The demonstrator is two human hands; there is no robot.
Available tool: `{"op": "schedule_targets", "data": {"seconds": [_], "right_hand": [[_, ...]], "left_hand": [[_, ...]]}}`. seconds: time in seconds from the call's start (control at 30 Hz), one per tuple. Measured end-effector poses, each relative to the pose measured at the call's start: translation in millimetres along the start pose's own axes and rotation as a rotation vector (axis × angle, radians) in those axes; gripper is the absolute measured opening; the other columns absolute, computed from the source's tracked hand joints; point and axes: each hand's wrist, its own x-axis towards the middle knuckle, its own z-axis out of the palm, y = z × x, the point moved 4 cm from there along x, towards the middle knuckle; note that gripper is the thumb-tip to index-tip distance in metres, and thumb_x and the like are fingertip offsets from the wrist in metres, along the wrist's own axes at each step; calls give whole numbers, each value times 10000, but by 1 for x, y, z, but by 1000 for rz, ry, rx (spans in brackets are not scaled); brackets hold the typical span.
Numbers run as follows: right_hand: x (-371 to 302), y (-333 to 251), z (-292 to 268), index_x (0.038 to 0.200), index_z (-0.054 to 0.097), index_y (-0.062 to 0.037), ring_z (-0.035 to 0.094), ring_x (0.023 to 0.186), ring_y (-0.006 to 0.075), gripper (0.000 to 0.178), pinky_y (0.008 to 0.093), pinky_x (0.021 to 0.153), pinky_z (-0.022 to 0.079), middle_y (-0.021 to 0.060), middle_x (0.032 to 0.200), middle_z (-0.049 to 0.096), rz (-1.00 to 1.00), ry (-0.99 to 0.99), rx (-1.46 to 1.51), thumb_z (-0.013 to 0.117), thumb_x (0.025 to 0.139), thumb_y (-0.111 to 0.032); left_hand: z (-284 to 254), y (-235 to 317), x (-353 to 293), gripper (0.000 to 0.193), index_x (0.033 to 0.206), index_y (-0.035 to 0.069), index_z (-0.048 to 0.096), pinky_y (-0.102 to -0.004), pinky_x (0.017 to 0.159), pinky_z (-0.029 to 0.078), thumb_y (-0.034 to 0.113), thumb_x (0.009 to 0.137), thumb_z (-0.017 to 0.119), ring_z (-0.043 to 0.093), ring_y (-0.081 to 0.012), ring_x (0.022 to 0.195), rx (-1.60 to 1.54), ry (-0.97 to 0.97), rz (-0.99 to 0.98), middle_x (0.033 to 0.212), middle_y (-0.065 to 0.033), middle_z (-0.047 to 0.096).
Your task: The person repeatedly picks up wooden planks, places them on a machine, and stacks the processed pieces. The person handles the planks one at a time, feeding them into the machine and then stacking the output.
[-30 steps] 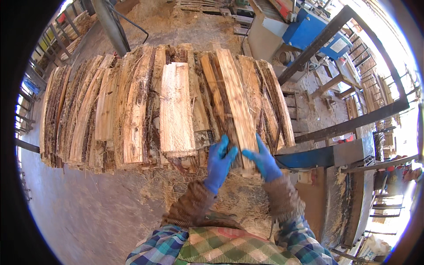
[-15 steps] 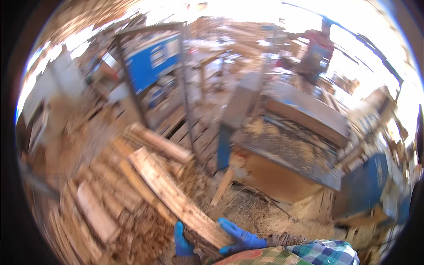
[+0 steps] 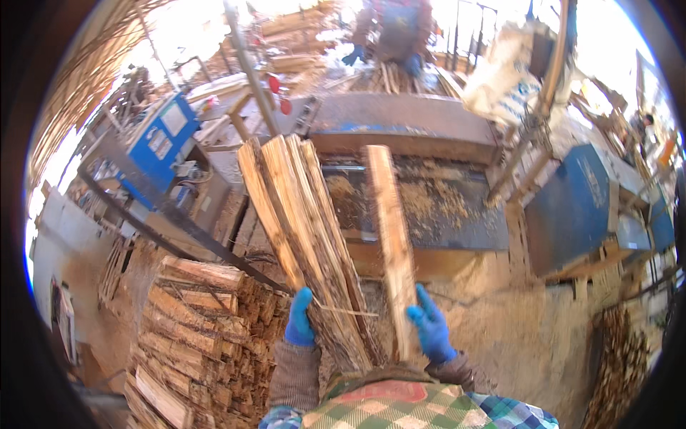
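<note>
Left hand [image 3: 301,323] cups bark-edged boards [image 3: 307,222]; right hand [image 3: 431,330] holds a plank [image 3: 394,236]. Likely stiff and splintery, both suit near-end edge grips.

Left grip [image 3: 301,320] holds several slats [image 3: 307,236]; right grip [image 3: 431,327], one board [image 3: 392,243].

Bright daylight glares white along the top, and fisheye curvature darkens into black corners.

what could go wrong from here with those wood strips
The bundle of strips at the left hand might slide apart, since its far ends fan out. The single strip in the right hand could bump the sawdust-strewn machine beyond. A thin sliver lying across the bundle might catch or drop.
</note>
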Motion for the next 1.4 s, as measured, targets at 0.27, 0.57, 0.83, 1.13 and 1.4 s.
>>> {"op": "schedule_targets", "data": {"seconds": [0.27,0.57,0.83,1.13,1.4], "right_hand": [[-31,38,-46,1551,352,-35,499,846,76,633,220,784,456,18,1012,647,-11,406,-160,644,1000,-143],[-5,1,-50,1391,529,61,554,1278,189,394,304,1041,487,160,1444,549,-214,575,-375,566,1011,-36],[35,-57,-71,1398,533,41,541,1298,212,435,334,1101,441,156,1422,568,-120,522,-435,609,1016,-153],[54,-62,-83,1384,546,46,554,1292,211,404,335,1083,455,169,1412,578,-85,486,-499,596,1014,-109],[112,-55,-83,1261,657,-8,662,1035,307,330,371,863,565,188,1178,657,-481,661,-1025,675,959,-139]], "left_hand": [[108,-40,56,999,1598,135,189,-614,1184,330,607,865,677,426,-404,1389,-1193,-712,-350,1508,-239,418],[110,-50,42,1097,1615,158,86,-636,1121,385,655,839,682,483,-440,1323,-1125,-533,-523,1465,-266,454],[166,-106,73,1093,1611,140,78,-620,1130,404,631,846,685,489,-440,1318,-1294,-701,-668,1473,-282,431],[166,-150,121,850,1620,177,83,-492,914,457,541,991,524,494,-259,998,-1101,-519,-639,1087,-75,465],[152,-144,112,817,1611,173,115,-492,1003,442,562,997,489,458,-280,1148,-934,-356,-630,1242,-107,447]]}}
